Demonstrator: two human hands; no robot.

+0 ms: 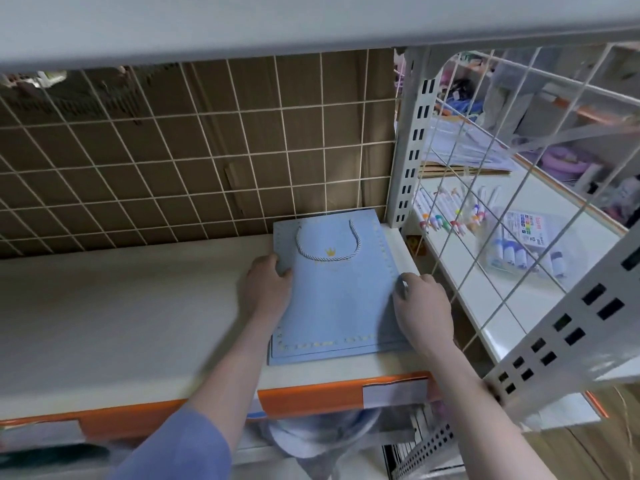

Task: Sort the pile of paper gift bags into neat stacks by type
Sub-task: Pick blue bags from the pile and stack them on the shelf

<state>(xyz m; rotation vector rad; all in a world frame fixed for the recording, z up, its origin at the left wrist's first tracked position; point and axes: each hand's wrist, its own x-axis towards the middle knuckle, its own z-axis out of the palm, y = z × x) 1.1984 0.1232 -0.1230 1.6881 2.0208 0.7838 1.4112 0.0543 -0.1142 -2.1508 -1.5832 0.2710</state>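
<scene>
Head view showed the left hand [266, 289] and right hand [424, 306], fingers curled, gripping the flat pale-blue paper gift bags [337, 296] between them; squaring the stack seemingly came next.

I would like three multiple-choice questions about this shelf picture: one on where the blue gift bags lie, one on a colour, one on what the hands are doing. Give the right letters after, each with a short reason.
1. Where does the stack of blue gift bags lie?
A. at the right end of the shelf, near the white post
B. hanging on the wire grid
C. on the floor

2. What colour is the shelf's front edge?
A. green
B. orange
C. black

3. What are the hands doing?
A. both hang idle
B. one holds a marker
C. the left hand and the right hand each hold a side edge of the bags

Answers:
1 A, the stack lies flat by the post.
2 B, the strip is orange.
3 C, fingers curl over both side edges.
</scene>
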